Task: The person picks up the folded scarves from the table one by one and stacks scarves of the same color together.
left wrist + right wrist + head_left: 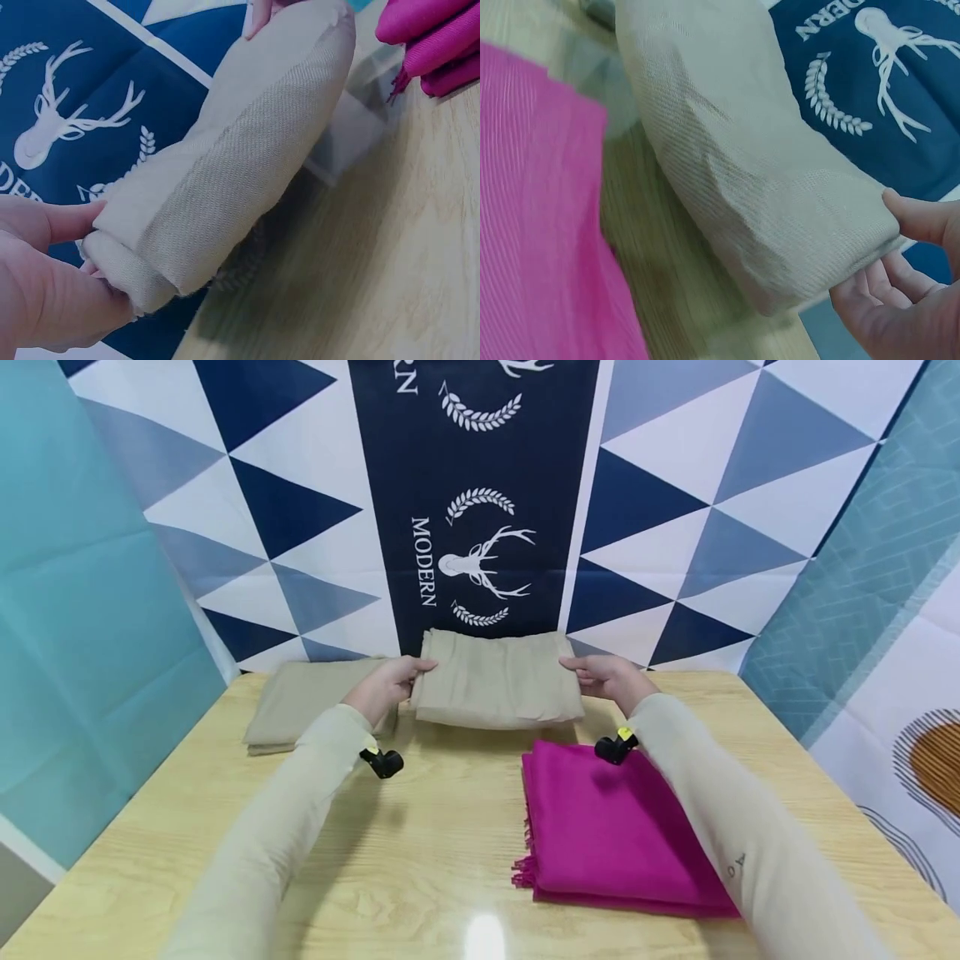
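A folded beige cloth [498, 681] is held up at the back middle of the table, close to the wall hanging. My left hand [392, 683] pinches its left edge, thumb on top; in the left wrist view the cloth [232, 165] shows a layered end between thumb and fingers. At the opposite edge my right hand [609, 680] pinches the cloth, with the thumb above and the fingers curled beneath, as the right wrist view shows on the cloth [750, 172]. A shadow falls on the wood under it.
A second folded beige cloth [307, 693] lies at the back left, partly behind the left forearm. A folded magenta fringed shawl [615, 835] lies on the wooden table [420, 868] at the right, under the right forearm. The patterned wall hanging [480, 460] stands directly behind the table.
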A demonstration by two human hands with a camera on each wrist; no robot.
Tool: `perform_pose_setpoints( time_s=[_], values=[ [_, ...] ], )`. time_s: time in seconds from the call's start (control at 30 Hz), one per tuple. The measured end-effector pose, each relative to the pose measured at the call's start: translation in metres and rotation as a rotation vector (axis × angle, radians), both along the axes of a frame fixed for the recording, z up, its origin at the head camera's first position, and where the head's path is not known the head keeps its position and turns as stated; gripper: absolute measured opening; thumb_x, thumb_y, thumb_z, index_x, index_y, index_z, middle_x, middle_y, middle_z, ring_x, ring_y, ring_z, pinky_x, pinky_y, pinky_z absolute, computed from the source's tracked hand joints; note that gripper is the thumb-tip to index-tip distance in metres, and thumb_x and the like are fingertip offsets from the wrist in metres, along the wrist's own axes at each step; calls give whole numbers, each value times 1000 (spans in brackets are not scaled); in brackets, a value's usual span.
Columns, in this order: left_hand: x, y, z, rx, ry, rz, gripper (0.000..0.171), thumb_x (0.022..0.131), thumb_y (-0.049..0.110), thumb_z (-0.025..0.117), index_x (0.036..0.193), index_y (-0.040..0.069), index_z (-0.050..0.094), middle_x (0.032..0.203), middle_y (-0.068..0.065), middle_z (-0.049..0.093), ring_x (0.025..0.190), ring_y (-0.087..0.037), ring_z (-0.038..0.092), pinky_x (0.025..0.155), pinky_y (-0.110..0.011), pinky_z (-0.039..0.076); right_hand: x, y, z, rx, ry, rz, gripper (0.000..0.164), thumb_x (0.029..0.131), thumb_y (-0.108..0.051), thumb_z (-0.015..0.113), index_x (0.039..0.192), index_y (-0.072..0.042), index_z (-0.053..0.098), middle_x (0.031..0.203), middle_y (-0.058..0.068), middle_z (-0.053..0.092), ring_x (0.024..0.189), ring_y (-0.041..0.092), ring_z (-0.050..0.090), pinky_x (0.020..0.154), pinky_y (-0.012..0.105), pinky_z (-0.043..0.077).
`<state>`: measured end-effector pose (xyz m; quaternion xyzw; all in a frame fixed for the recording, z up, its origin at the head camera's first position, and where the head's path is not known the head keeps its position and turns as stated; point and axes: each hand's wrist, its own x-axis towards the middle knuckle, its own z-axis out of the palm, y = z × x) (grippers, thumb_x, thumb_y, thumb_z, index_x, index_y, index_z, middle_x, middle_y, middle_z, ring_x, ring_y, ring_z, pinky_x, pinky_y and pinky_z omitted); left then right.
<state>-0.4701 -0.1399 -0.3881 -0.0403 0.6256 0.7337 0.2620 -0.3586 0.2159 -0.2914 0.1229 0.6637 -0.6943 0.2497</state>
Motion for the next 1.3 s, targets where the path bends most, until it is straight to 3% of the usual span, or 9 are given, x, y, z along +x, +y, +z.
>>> perform_pose_setpoints(
  time_s=[0.1,0.13,0.2,0.27,0.33,0.47,0.57,0.7,1.3],
  values=[
    [72,9,64,-29,20,42,12,100,10,51,110,4,53,86,2,65,78,-7,64,78,-22,56,0,-3,-1,-63,16,15,15,102,-17,48,113,-7,49,68,-5,65,61,1,57,66,17,52],
    [88,9,77,-26,28,41,8,101,9,49,106,5,52,80,3,64,73,-5,63,72,-20,56,0,-4,-1,-81,21,22,9,102,-16,48,102,-8,51,66,-6,63,58,1,53,65,16,51],
    [111,8,95,1,16,57,4,101,8,47,101,6,51,77,3,61,68,-5,62,67,-19,55,0,-7,-2,-107,32,43,17,102,-16,47,89,-10,55,64,-7,61,56,1,47,64,16,48],
    [122,4,102,19,11,53,5,101,8,45,100,7,50,78,3,61,69,-5,63,67,-19,55,1,-11,-2,-121,39,54,24,102,-16,47,81,-12,58,62,-7,60,54,1,43,64,16,47],
    [125,1,103,20,20,42,6,102,9,44,101,7,50,80,2,61,70,-6,64,67,-19,55,1,-14,-2,-133,35,42,25,102,-15,48,80,-12,58,62,-6,62,56,1,48,65,16,49],
    [120,-6,97,26,31,31,6,103,9,43,103,8,49,79,2,64,71,-6,64,67,-19,55,4,-19,2,-141,17,14,9,101,-16,50,96,-9,51,70,-3,66,66,2,61,68,18,54],
    [119,-13,93,33,22,33,5,103,9,42,103,8,48,77,3,66,70,-6,64,67,-19,55,7,-25,2,-127,24,23,11,101,-17,51,105,-9,44,74,-4,66,71,2,63,70,18,54],
    [123,-21,90,24,3,46,5,104,11,42,106,10,46,76,3,66,71,-6,64,67,-20,54,12,-31,2,-115,29,30,12,101,-18,51,106,-10,44,75,-5,66,73,2,63,72,18,54],
    [145,-39,107,-8,71,45,5,102,11,44,106,10,47,77,7,67,73,-3,64,70,-17,54,28,-50,15,-174,17,-5,16,99,-20,54,108,-11,45,78,-4,67,77,5,63,73,19,54]
  ],
)
